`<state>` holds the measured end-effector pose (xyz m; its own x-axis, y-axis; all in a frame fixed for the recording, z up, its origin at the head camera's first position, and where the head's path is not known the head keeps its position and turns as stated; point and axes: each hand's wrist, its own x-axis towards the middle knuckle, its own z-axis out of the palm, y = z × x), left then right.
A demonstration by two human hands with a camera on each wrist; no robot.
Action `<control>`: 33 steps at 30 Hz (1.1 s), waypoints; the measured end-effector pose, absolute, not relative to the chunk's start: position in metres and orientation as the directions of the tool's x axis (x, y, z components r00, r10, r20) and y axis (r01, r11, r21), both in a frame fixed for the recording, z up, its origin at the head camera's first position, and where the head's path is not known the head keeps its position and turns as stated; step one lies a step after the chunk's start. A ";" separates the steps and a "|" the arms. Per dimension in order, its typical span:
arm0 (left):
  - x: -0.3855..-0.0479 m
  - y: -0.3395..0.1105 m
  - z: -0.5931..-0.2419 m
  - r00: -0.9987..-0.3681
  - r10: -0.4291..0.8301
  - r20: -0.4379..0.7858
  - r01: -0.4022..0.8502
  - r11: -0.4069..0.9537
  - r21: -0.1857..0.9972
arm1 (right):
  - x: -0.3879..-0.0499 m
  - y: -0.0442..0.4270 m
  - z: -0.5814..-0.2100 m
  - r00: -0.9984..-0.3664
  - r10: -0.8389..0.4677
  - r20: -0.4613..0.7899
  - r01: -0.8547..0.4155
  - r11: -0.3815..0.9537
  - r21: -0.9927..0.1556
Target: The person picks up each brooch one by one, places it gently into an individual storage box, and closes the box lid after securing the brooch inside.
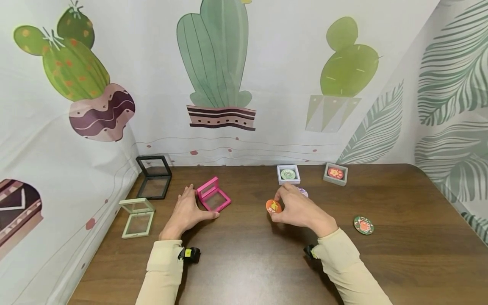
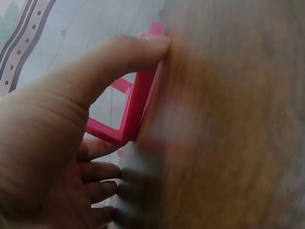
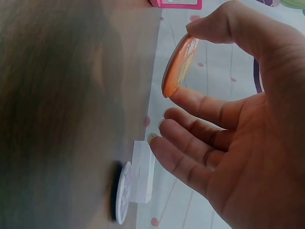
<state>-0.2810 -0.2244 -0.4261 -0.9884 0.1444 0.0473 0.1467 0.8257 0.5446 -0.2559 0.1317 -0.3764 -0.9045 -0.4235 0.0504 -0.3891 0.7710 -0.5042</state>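
Observation:
A pink display frame (image 1: 214, 199) stands with its lid raised on the table. My left hand (image 1: 187, 213) spans its near-left side; in the left wrist view the thumb lies against one edge of the pink frame (image 2: 143, 90) and the index finger meets the opposite end. My right hand (image 1: 295, 208) pinches an orange round badge (image 1: 273, 206) by its rim between thumb and index finger, above the table. In the right wrist view the orange badge (image 3: 178, 67) is seen nearly edge-on, the other fingers loosely bent below it. A purple-and-white badge (image 1: 302, 192) lies partly hidden behind the right hand.
Open black (image 1: 154, 186) and pale green (image 1: 138, 223) frames stand at the left. At the back are a white frame (image 1: 280, 174) with a green badge and a grey frame (image 1: 335, 181) with a red badge. A dark green badge (image 1: 363, 225) lies at the right.

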 end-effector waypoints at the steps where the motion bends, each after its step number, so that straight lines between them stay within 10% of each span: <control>1: -0.281 -0.225 -0.426 -0.988 0.145 0.048 0.147 0.826 0.545 | -0.256 0.131 -0.377 -0.904 -0.425 0.048 -0.389 0.770 -0.506; 33: -0.276 -0.222 -0.427 -0.989 0.136 0.049 0.140 0.815 0.562 | -0.269 0.100 -0.394 -0.872 -0.488 0.027 -0.422 0.724 -0.546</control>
<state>-0.2758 -0.2224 -0.4270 -0.9894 0.1365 0.0494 0.1405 0.8148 0.5625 -0.2695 0.1003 -0.3938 -0.8724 -0.4881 0.0269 -0.4219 0.7241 -0.5457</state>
